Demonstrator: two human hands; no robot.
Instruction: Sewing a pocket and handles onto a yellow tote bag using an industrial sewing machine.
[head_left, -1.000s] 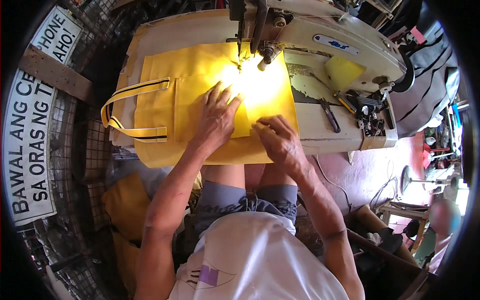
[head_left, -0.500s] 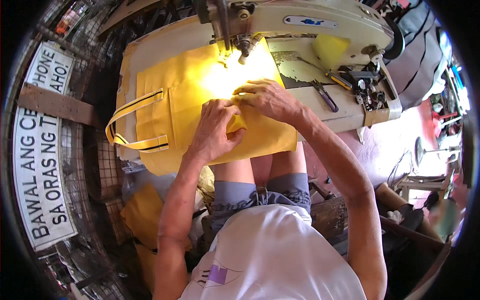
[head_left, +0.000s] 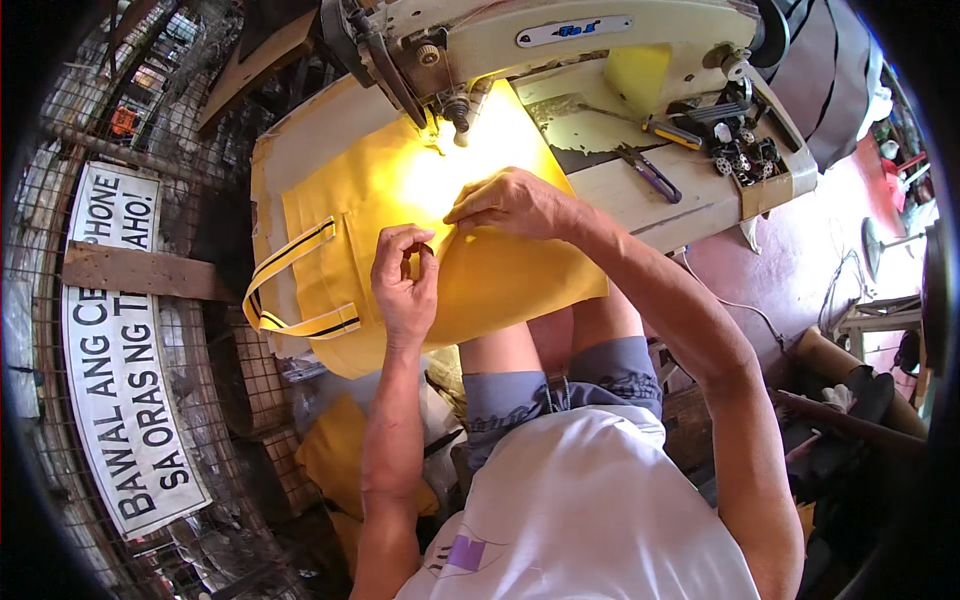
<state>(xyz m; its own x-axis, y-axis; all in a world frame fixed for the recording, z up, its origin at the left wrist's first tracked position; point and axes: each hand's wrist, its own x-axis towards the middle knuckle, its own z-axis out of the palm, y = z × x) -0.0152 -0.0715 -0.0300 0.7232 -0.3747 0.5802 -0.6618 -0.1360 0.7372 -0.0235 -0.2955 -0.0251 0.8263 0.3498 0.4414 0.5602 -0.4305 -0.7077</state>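
Observation:
A yellow fabric panel (head_left: 520, 268) lies on the sewing machine bed, its near edge hanging over my lap. A yellow strap with a dark stripe (head_left: 268, 268) loops off its left side. My right hand (head_left: 515, 205) rests over the panel in front of the needle area, thumb and fingers pinched together on the fabric. To its left, my left hand (head_left: 405, 285) is turned up with thumb and index finger curled together; anything between them is too small to make out. The sewing machine (head_left: 455, 65) stands just beyond, its lamp glare washing out the cloth near the presser foot.
Right on the table lie thread snips (head_left: 650, 175), a yellow-and-black cutter (head_left: 672, 133) and a tray of metal bobbins and parts (head_left: 745, 155). A wire mesh wall with a white sign (head_left: 130, 350) stands left. More yellow fabric (head_left: 345, 450) lies below the table.
My head view has shifted, so the whole scene sits differently. My left hand has drawn back from my right hand, its fingers curling up. The right hand's fingers have closed more tightly.

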